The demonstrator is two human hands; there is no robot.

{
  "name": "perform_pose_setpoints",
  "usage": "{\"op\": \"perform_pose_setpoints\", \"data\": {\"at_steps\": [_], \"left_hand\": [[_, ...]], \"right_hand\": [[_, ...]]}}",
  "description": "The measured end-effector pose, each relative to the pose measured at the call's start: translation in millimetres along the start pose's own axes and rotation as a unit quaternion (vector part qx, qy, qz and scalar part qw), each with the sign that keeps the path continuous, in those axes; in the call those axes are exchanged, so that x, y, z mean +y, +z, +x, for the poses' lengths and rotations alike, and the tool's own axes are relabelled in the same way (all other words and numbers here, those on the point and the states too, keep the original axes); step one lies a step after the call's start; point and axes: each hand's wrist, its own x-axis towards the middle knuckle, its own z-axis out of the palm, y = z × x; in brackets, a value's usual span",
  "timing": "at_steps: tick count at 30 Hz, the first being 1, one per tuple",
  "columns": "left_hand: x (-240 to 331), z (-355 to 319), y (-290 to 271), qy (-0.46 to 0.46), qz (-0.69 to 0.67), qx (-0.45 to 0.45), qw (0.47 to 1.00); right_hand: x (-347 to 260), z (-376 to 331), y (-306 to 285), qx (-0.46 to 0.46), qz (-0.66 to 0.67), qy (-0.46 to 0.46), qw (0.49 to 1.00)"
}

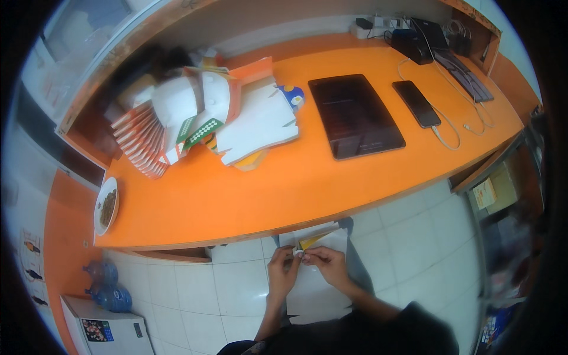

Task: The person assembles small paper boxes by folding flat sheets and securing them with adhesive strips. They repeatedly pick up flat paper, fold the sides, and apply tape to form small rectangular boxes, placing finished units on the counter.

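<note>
Below the desk's front edge, a white cardboard sheet [313,290] with notched edges rests across my lap. Over it my left hand [281,272] and my right hand [331,265] meet, fingertips pinching a small white-and-yellow folded piece [299,249] between them. Whether that piece is part of the sheet, I cannot tell. A yellow pointed flap [313,239] shows just beyond my fingers, beside more white board. My fingers cover much of the folded piece.
On the orange desk [236,204] lie flat cardboard cartons [257,127], a fanned orange-and-white stack [141,141], a tablet [358,115], a phone [416,103] on a cable and a white bowl [107,207]. Blue water bottles [112,296] stand by a white cabinet [109,322].
</note>
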Motion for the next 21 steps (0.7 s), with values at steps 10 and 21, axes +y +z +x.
{"op": "perform_pose_setpoints", "data": {"at_steps": [10, 21], "left_hand": [[19.4, 2.9, -14.8, 0.035, 0.052, -0.08, 0.995], [22.9, -1.8, -1.2, -0.014, -0.124, -0.056, 0.991]], "right_hand": [[-8.9, 9.4, -8.1, -0.047, -0.001, 0.043, 0.998], [-11.9, 18.1, -4.7, -0.079, 0.072, 0.069, 0.992]]}}
